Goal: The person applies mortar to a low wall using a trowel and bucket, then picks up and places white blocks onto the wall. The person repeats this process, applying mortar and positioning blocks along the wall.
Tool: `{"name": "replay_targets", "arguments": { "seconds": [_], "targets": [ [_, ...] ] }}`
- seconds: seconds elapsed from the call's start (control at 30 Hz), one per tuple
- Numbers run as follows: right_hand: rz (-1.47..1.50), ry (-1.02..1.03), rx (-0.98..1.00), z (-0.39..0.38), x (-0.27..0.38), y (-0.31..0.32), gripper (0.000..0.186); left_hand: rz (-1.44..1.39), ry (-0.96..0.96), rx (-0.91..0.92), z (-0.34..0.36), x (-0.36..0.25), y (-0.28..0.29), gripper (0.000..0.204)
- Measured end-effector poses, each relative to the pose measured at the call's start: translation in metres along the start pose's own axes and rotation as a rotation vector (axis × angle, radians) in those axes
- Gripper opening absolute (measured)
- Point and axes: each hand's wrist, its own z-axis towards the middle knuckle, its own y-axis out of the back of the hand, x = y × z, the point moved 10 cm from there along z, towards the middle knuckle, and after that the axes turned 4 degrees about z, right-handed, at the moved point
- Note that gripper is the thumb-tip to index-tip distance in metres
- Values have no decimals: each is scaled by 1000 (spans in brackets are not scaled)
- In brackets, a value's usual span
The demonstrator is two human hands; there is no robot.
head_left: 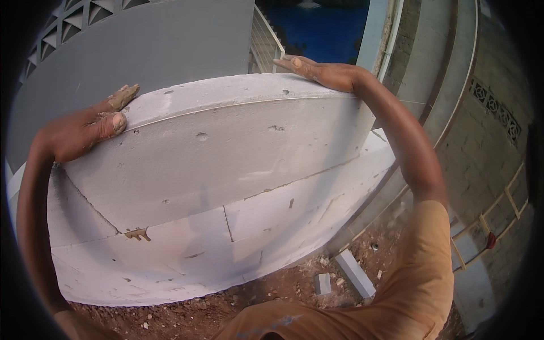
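A large pale lightweight concrete block (226, 141) lies on its long side as the top course of a low block wall (187, 238). My left hand (85, 124) rests on its top left corner, fingers stretched out and thumb by the near edge. Grey-brown mud coats those fingertips. At the other end, my right hand (326, 73) lies flat on the top face near the right corner, fingers straight and pointing left. Neither hand wraps round the block. Thin joints run below it, and brown mortar (137, 233) oozes from the joint at its lower left.
Beyond the wall stands a smooth grey wall (187, 45) with patterned vent blocks (71, 25) at upper left. Reddish rubble soil lies below, with a long block offcut (355, 273) and a smaller piece (323, 283). A wooden ladder (484, 224) is at the right.
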Motion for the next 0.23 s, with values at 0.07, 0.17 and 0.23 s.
{"name": "replay_targets", "arguments": {
  "seconds": [0.07,0.17,0.23],
  "targets": [
    [-17,-17,76,-4,15,-29,105,-7,-22,-14,-3,3,2,133],
    [2,53,-163,-22,26,23,104,-109,-227,-88,-2,-8,7,131],
    [58,184,-197,8,72,28,101,-5,-129,-125,-8,0,20,118]
  ]
}}
